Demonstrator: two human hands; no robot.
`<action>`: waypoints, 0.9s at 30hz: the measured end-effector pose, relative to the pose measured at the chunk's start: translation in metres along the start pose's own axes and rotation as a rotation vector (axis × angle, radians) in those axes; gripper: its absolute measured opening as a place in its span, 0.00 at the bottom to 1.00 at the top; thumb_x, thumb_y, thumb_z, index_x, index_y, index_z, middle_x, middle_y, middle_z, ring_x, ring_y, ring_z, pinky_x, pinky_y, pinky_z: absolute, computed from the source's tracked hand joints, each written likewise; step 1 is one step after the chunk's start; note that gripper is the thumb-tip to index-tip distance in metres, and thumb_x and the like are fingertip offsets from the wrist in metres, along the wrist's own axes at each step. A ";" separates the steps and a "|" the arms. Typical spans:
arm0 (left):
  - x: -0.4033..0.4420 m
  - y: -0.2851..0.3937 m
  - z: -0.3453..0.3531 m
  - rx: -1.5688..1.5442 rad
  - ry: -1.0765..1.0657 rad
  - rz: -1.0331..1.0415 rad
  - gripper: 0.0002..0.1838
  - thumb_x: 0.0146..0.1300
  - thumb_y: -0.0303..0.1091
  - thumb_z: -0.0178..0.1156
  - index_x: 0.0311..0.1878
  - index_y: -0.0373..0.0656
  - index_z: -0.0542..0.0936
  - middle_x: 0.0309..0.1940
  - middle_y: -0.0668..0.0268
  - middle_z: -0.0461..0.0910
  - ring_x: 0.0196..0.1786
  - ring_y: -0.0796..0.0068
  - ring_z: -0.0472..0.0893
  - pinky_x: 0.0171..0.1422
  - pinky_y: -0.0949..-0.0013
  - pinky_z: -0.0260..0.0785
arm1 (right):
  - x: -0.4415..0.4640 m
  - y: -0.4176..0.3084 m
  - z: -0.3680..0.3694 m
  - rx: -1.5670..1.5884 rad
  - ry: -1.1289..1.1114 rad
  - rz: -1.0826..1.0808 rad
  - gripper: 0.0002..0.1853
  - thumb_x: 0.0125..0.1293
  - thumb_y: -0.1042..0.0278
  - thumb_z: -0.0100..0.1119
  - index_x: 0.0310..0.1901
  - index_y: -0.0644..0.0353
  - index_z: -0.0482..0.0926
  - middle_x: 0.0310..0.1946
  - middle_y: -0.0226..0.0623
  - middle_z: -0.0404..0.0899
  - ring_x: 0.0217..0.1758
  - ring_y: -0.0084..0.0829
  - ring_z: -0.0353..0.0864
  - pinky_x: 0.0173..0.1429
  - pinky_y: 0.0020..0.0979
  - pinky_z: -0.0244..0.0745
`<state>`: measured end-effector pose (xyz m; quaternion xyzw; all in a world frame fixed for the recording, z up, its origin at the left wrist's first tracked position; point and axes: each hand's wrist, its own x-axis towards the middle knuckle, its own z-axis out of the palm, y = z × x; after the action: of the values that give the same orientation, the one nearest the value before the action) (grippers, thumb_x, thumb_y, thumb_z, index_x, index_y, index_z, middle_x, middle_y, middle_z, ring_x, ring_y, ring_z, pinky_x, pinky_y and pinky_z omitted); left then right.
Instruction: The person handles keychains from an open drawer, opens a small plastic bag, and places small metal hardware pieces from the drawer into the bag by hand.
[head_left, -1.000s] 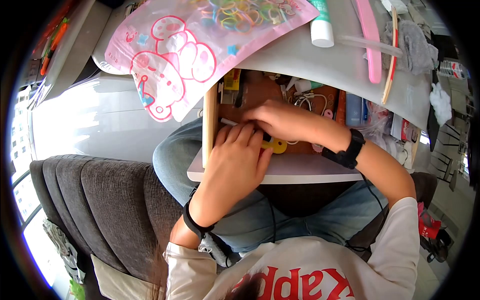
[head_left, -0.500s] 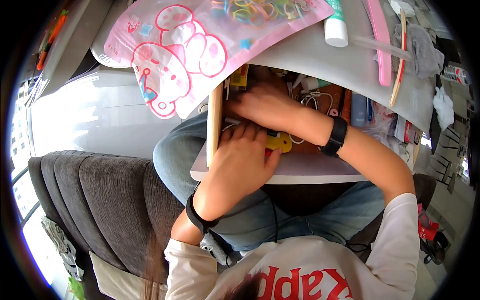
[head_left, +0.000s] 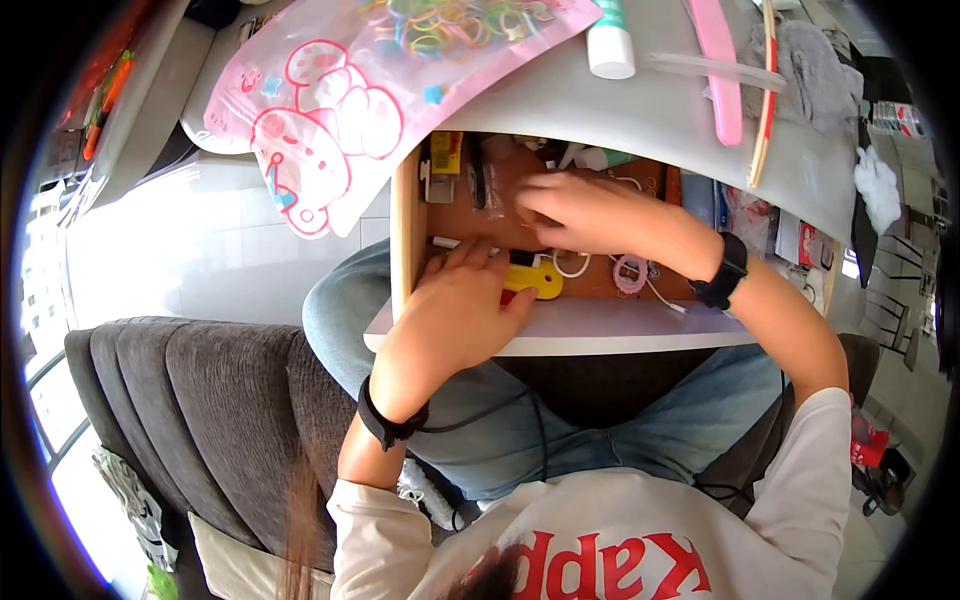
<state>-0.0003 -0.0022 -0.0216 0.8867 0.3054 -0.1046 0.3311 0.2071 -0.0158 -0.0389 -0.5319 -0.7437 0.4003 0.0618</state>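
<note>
An open drawer (head_left: 570, 330) extends over my lap, with a brown bottom. My left hand (head_left: 455, 310) lies across its front edge at the left, fingers stretched flat inside. Beside those fingers are a yellow plastic piece (head_left: 540, 278) with a hole and a white stick (head_left: 444, 242). My right hand (head_left: 575, 212) is above the middle of the drawer, fingers curled inward; whether anything is in them is hidden. Near it are a white cable (head_left: 572, 266), a pink ring (head_left: 629, 273) and a small clear packet (head_left: 487, 187). A yellow-labelled packet (head_left: 446, 153) rests in the far left corner.
The grey tabletop (head_left: 660, 110) overhangs the drawer's back. On it are a pink bag (head_left: 330, 120) of coloured bands, a white-capped tube (head_left: 610, 50), a pink strip (head_left: 715, 75), a thin stick (head_left: 766, 110) and a grey cloth (head_left: 815, 75). A dark sofa (head_left: 220, 420) stands at left.
My right hand has moved right from the drawer's left side to its middle, uncovering the left back corner. My left hand stays by the front edge. The view has shifted slightly.
</note>
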 end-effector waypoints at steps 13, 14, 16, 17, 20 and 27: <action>0.010 -0.004 -0.002 -0.093 -0.002 -0.055 0.25 0.62 0.46 0.51 0.52 0.31 0.74 0.55 0.49 0.72 0.60 0.55 0.70 0.65 0.57 0.58 | -0.003 0.002 0.030 -0.409 0.107 -0.186 0.19 0.49 0.76 0.56 0.47 0.63 0.78 0.59 0.37 0.70 0.61 0.38 0.69 0.62 0.34 0.69; 0.010 -0.004 -0.002 -0.086 -0.003 -0.052 0.24 0.62 0.44 0.52 0.52 0.32 0.73 0.54 0.48 0.73 0.59 0.53 0.70 0.64 0.58 0.60 | -0.009 0.005 0.035 -0.420 0.160 -0.206 0.16 0.49 0.76 0.57 0.43 0.63 0.79 0.55 0.38 0.72 0.59 0.38 0.71 0.60 0.35 0.70; 0.011 -0.004 -0.003 -0.072 0.004 -0.046 0.23 0.62 0.41 0.53 0.53 0.32 0.73 0.52 0.46 0.74 0.57 0.49 0.71 0.62 0.60 0.63 | -0.017 0.009 0.037 -0.448 0.268 -0.250 0.10 0.49 0.75 0.58 0.35 0.63 0.83 0.48 0.39 0.78 0.54 0.38 0.75 0.55 0.36 0.74; 0.011 -0.001 -0.006 -0.071 0.002 -0.050 0.23 0.62 0.41 0.53 0.53 0.31 0.73 0.53 0.45 0.73 0.57 0.50 0.71 0.62 0.61 0.63 | -0.022 0.013 0.036 -0.473 0.221 -0.227 0.10 0.49 0.75 0.58 0.34 0.63 0.83 0.46 0.39 0.79 0.53 0.39 0.76 0.54 0.36 0.74; 0.014 -0.009 0.001 -0.047 0.086 0.003 0.23 0.62 0.40 0.53 0.53 0.31 0.73 0.54 0.45 0.73 0.58 0.50 0.71 0.63 0.61 0.62 | -0.030 0.007 0.020 -0.523 0.069 -0.135 0.09 0.48 0.74 0.59 0.33 0.63 0.82 0.42 0.40 0.79 0.51 0.39 0.77 0.54 0.36 0.73; 0.017 0.000 -0.009 -0.003 0.078 0.012 0.22 0.63 0.40 0.53 0.54 0.32 0.73 0.57 0.47 0.70 0.61 0.51 0.68 0.66 0.61 0.59 | -0.016 0.000 0.012 -0.539 0.118 -0.033 0.09 0.53 0.71 0.59 0.36 0.63 0.76 0.36 0.43 0.77 0.44 0.40 0.78 0.48 0.40 0.74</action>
<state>0.0131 0.0120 -0.0210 0.8915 0.3126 -0.0677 0.3208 0.2075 -0.0352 -0.0416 -0.5394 -0.8270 0.1555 -0.0324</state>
